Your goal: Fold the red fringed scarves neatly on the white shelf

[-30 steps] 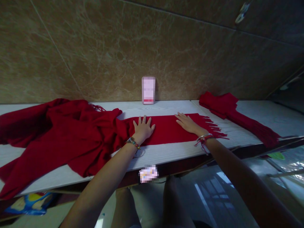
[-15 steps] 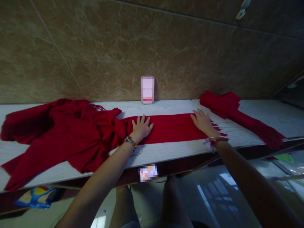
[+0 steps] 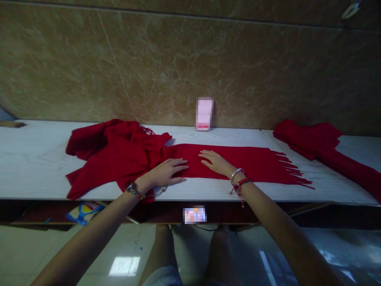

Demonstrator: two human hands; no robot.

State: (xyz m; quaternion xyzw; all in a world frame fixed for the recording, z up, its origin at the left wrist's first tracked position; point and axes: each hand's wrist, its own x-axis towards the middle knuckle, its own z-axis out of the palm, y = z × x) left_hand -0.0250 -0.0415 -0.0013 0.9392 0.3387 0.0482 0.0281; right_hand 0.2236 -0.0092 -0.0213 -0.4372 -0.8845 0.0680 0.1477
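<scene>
A red fringed scarf [image 3: 253,163] lies along the pale wooden table, its right part flat with the fringe spread out at the right end. Its left part is heaped in loose folds. My left hand [image 3: 166,172] rests on the scarf where the folds meet the flat strip, fingers stretched out to the right. On the flat strip, a little to the right, lies my right hand [image 3: 216,162], palm down with fingers extended to the left. Neither hand grips the cloth.
A second red scarf [image 3: 312,139] lies bunched at the right. A phone [image 3: 204,115] leans against the brown marbled wall [image 3: 166,59]. Below the table [image 3: 38,159], a shelf holds a blue snack bag [image 3: 85,212] and a blurred-out screen [image 3: 194,215].
My right hand has slid left along the scarf from near the fringe toward my left hand, uncovering the fringe. The head view has shifted left.
</scene>
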